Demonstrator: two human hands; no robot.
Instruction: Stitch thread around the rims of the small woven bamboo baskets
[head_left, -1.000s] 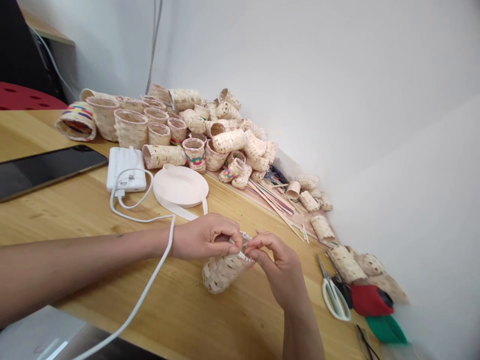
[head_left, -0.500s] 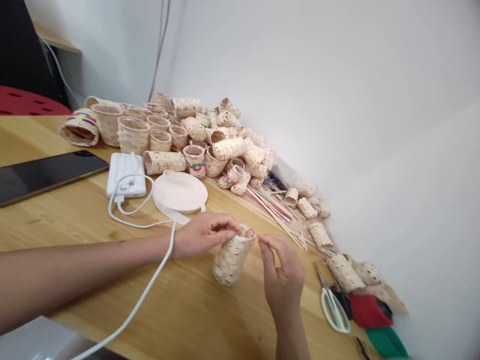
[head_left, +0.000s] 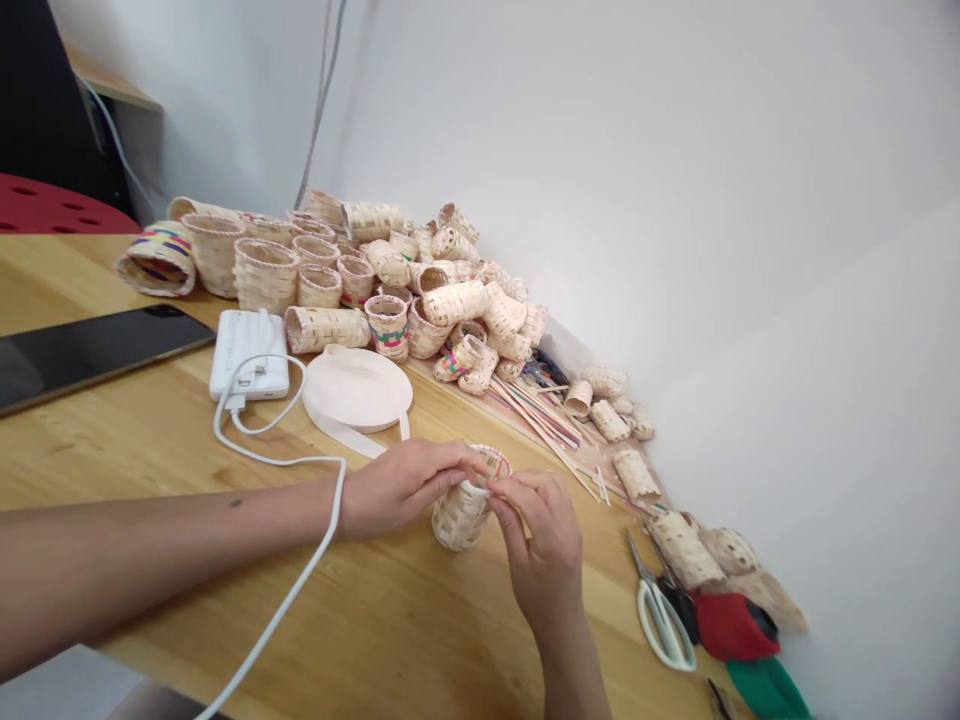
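The grip of the left hand (head_left: 401, 487) is nearly closed at the white-edged rim of a pale, cylindrical woven-strip basket (head_left: 459, 518), which stands mid-table (head_left: 360, 610); the right hand (head_left: 546, 548) pinches at the same rim, its fingertips nearly together. White-handled metal scissors (head_left: 661, 618) lie toward the right edge.

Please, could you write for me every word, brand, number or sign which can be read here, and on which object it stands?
No text can be read.
White power bank: faint marks, too small and blurred to read.
Black phone: screen dark, no words seen.
Nearest woven basket: no writing seen.
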